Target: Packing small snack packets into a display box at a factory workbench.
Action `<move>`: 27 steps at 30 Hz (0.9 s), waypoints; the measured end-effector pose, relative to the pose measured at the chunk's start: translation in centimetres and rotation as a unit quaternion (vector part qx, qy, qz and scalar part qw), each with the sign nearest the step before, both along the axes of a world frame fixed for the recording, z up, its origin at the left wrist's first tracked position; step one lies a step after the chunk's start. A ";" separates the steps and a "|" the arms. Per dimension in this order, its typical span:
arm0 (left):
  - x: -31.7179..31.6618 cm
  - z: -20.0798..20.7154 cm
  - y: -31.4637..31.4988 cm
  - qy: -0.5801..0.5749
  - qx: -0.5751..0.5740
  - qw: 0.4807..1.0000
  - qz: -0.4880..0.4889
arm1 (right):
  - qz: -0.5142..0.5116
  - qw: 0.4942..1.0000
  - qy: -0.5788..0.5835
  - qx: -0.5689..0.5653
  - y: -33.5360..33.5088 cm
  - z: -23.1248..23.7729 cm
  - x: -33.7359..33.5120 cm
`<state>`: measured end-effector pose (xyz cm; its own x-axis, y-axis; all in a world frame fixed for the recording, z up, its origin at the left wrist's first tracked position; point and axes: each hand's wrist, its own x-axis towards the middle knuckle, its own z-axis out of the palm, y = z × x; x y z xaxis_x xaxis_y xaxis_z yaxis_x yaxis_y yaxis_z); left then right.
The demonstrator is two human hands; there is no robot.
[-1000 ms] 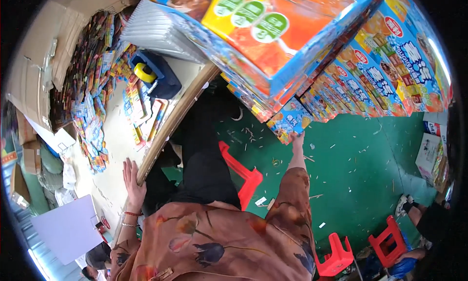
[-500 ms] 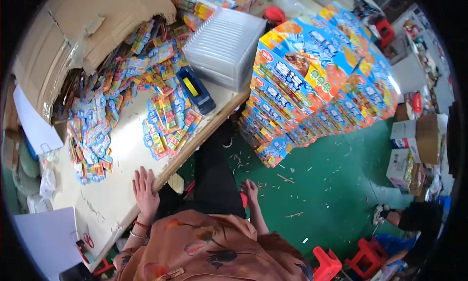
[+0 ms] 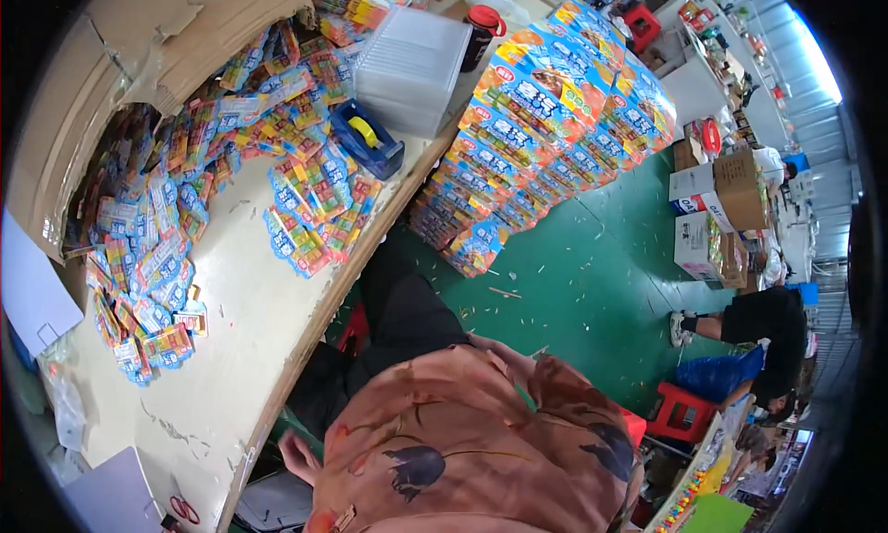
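My left hand hangs beside the table's near edge, partly cut off by my shirt; its fingers look loosely apart and hold nothing visible. Of my right hand only a strip of skin shows by my thigh, its fingers hidden. On the cream table lies a small pile of colourful blue-edged packets, closest to my body. More packets spill from a torn cardboard box. Behind the small pile sit a blue tape dispenser with yellow tape and a stack of clear plastic trays.
Tall stacked printed cartons stand on the green floor right of the table. A dark bottle with a red lid is behind the trays. Red scissors lie front left. Another person bends over near a red stool.
My left hand has left the tabletop and dropped beside its edge. My right hand has drawn in against my body. The view has turned, showing more of the room on the right.
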<state>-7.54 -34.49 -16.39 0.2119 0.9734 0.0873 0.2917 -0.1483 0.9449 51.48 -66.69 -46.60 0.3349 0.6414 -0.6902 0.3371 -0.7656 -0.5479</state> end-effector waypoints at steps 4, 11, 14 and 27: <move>-6.1 -2.4 -6.1 0.094 -0.084 0.977 0.171 | -0.002 0.998 0.057 0.018 2.0 -4.4 -5.4; -7.3 -1.1 -6.5 0.137 -0.122 0.974 0.135 | -0.040 0.998 0.040 0.032 -0.2 -0.2 -0.5; -7.7 0.5 -6.9 0.155 -0.145 0.958 0.194 | 0.018 0.998 0.048 0.040 -4.0 3.8 2.1; -1.4 4.9 5.5 0.231 -0.220 0.936 0.146 | -0.038 0.995 0.048 0.078 12.0 6.6 1.3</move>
<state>-8.96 -28.99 -11.47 -0.1525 0.9160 -0.3711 0.6517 0.3755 0.6590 52.76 -54.64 -39.95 0.3228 0.7192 -0.6152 0.2219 -0.6894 -0.6895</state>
